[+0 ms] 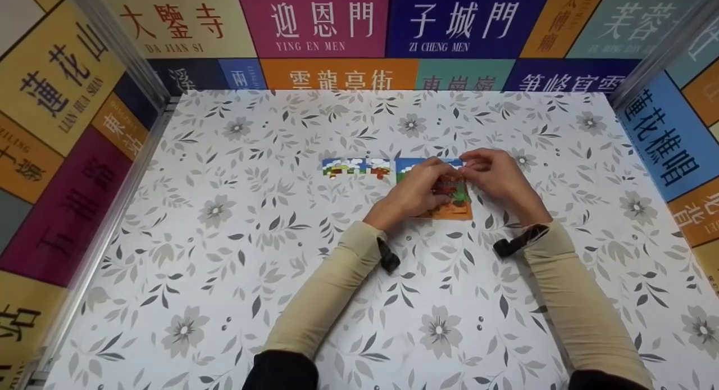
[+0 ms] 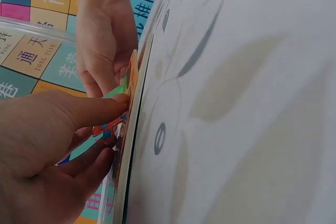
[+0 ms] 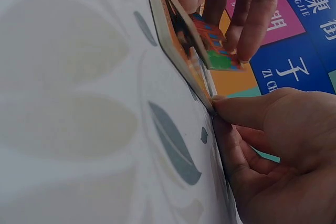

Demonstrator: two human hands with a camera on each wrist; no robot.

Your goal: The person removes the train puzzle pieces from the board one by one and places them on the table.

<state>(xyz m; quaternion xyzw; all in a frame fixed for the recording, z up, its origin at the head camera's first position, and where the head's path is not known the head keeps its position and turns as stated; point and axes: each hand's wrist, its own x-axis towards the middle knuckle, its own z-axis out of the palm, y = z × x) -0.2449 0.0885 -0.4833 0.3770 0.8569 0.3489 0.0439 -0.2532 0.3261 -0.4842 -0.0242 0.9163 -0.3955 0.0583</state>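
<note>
A small picture puzzle board (image 1: 449,215), with blue, green and orange areas, lies on the table in front of the person. My left hand (image 1: 413,189) reaches over it and pinches a colourful puzzle piece (image 3: 219,60) between thumb and fingers. In the right wrist view that piece tilts up from the board, one edge raised. At the board's far right corner, my right hand (image 1: 497,173) grips the edge with thumb and fingertips. The left hand covers much of the board's picture in the head view.
Left of the board lie some joined puzzle pieces (image 1: 344,167) and another piece (image 1: 380,167) with clouds and red shapes. A white floral cloth (image 1: 224,266) covers the table. Panels with large characters (image 1: 326,22) stand along the back and sides.
</note>
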